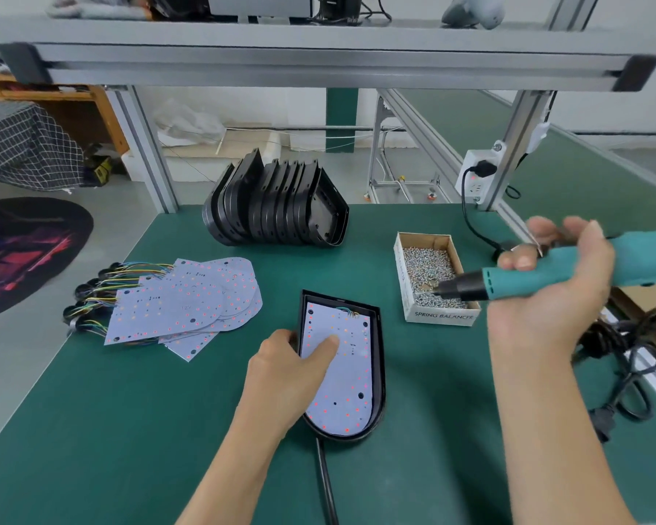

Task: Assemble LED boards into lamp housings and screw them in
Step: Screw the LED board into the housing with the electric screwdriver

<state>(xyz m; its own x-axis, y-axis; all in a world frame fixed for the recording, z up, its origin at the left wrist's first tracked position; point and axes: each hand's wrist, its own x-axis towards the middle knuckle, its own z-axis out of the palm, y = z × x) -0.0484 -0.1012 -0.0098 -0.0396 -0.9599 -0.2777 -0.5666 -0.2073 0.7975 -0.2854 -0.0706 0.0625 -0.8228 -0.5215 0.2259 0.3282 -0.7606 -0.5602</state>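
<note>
Head view: green table (137,430), work laid out across centre of frame.
LED board (341,373): thin, flat, light; seated inside black lamp housing (380,377) at lower centre; likely stiff but easily scratched, with small parts and fine wires at its upper edge. Best pressed on bare areas between the red dots, not on the wires.
Left hand (292,367): palm down, straight index finger pressing flat on the board, thumb against the housing's left rim; holding nothing, only steadying.
Right hand (546,274): at right of frame, fingers loosely curled around the teal electric screwdriver (538,280); black tip pointing left, over the screw box (430,276). Blurred, so exact finger placement unclear.
Screws: tiny, shiny, loose heap in the cardboard box right of the housing; probably slippery and easy to drop, better picked up on the driver tip.
Spare boards (190,301): fanned pile at left centre, coloured wires trailing left; apt to slide over one another.
Spare housings (277,206): black shells stacked on edge at upper centre; rigid plastic by the look, safe to grasp by the rim.
Step in hand: probably fetching a screw; none visibly driven yet.
</note>
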